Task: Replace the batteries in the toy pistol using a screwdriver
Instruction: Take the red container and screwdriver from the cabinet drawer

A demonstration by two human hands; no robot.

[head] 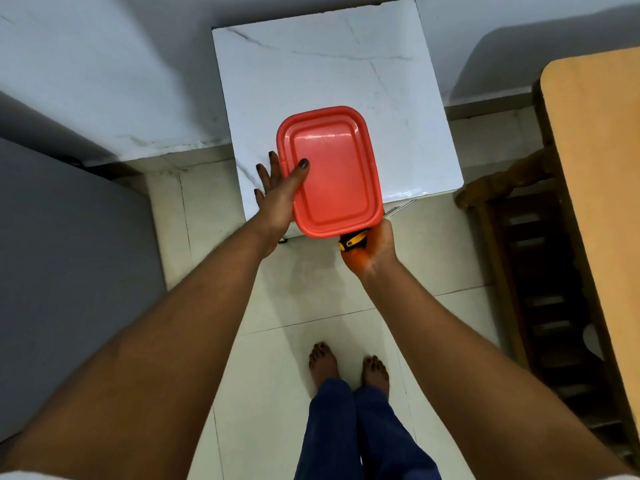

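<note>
A red plastic box with its lid on (332, 171) is at the near edge of a small white marble-top table (322, 71). My left hand (277, 188) holds the box's left side, thumb on the lid and fingers along the wall. My right hand (372, 247) is at the box's near right corner and grips a yellow-and-black screwdriver handle (353, 240); the thin metal shaft (398, 210) pokes out past the box toward the table edge. No toy pistol or batteries are visible; the box's contents are hidden.
A wooden table (599, 174) and a dark wooden chair (530, 265) stand at the right. A grey surface (62, 271) fills the left. My bare feet (346, 365) stand on a pale tiled floor. A wall is behind the small table.
</note>
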